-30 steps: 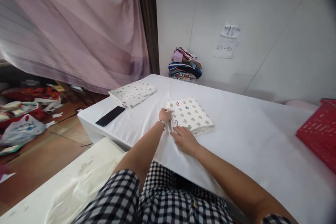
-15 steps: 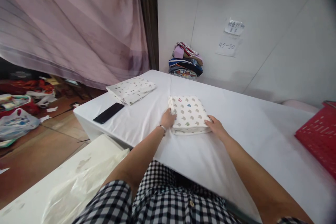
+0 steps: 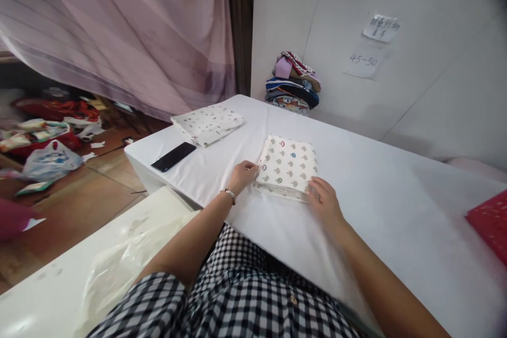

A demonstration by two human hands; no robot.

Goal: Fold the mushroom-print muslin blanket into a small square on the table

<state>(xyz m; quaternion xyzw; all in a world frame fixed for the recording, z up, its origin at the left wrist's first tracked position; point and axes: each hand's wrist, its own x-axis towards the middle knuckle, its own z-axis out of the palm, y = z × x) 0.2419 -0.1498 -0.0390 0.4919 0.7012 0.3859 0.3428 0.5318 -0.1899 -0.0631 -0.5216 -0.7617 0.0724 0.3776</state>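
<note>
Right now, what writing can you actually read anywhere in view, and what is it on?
"45-50": handwritten on the lower paper sheet stuck to the white wall.
Upper paper note on the same wall: handwritten characters, too small and blurred to read.
Folded printed cloth between the left hand and right hand: only small pictures, no words.
Black phone: screen dark, no text.

Red basket (image 3: pixel 489 224) cut off at right edge; wall note (image 3: pixel 381 28) writing too small.
</note>
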